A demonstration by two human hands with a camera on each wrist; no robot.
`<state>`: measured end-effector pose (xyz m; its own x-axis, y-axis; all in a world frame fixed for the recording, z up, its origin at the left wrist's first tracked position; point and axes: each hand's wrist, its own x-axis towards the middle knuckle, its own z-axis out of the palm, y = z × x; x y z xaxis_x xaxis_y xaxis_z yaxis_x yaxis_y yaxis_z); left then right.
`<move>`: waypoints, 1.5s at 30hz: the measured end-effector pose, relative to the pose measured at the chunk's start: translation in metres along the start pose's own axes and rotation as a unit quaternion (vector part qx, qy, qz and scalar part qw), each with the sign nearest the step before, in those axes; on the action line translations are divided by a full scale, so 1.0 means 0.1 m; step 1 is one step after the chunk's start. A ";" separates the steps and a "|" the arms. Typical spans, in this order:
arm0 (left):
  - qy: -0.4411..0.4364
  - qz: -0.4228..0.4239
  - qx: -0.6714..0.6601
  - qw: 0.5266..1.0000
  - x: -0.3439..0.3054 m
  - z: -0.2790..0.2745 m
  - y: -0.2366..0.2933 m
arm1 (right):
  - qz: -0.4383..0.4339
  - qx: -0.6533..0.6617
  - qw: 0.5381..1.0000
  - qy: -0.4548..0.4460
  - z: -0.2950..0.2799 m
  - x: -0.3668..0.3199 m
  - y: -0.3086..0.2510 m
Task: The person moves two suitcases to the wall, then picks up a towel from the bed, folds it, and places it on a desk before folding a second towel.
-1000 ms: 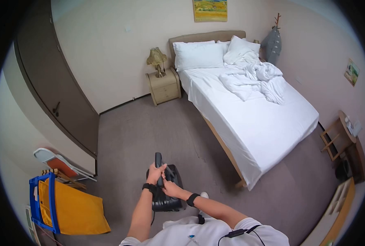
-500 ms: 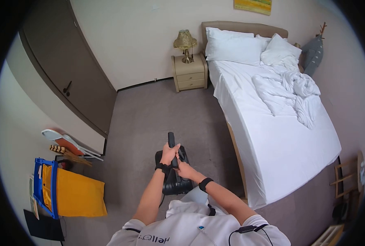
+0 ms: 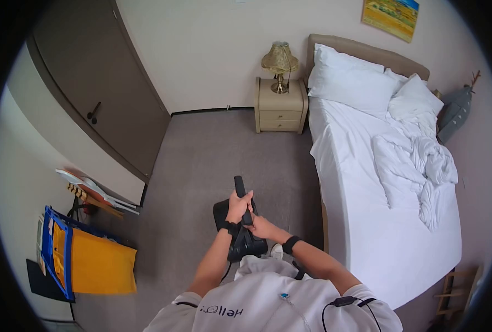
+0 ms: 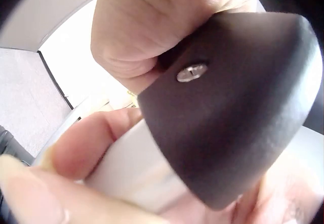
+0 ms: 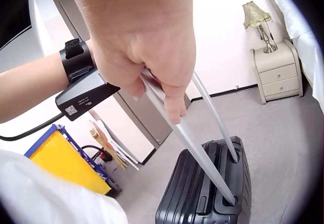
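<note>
A black suitcase (image 3: 236, 249) (image 5: 185, 193) stands on the floor in front of the person, its silver rods (image 5: 203, 159) pulled out and slanting upward. The left hand (image 3: 237, 207) (image 4: 152, 27) grips the black handle (image 3: 240, 187) (image 4: 228, 102) at their top. Just below it, the right hand (image 3: 262, 226) (image 5: 144, 47) holds one silver rod, its thumb and fingers around the metal. In the left wrist view, the handle's end hides part of the right hand's fingers (image 4: 81, 145).
The bed (image 3: 362, 249) with rumpled white bedding lies to the right, beside a bedside table (image 3: 269, 102) and lamp (image 3: 279, 60). A yellow bag cart (image 3: 102, 260), folded chair (image 3: 99, 191) and door (image 3: 99, 83) are on the left. Grey carpet (image 3: 218, 144) lies ahead.
The head view has turned left, so the bed and bedside table appear farther right. The suitcase sits at a different angle below the hands. Both hands have kept their hold.
</note>
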<state>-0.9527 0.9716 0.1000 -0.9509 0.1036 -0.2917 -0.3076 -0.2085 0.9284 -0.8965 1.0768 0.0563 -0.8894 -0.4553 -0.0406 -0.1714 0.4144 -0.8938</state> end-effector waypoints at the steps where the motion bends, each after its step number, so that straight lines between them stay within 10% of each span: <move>1: 0.005 0.004 -0.001 1.000 0.18 0.03 0.06 | -0.031 0.006 0.999 0.008 -0.09 0.17 0.10; 25: 0.176 0.030 -0.016 0.984 4.40 -0.13 1.43 | -0.071 -0.025 0.986 -0.147 -2.27 4.36 0.99; 45: 0.184 0.023 0.013 0.983 7.14 -0.93 2.46 | -0.088 -0.010 0.985 -0.150 -3.00 7.30 1.23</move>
<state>-1.7110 0.9036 0.0980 -0.9137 -0.2642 -0.3088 -0.2679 -0.1799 0.9465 -1.6944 1.0321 0.0509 -0.6804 -0.7326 -0.0185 -0.3226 0.3220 -0.8901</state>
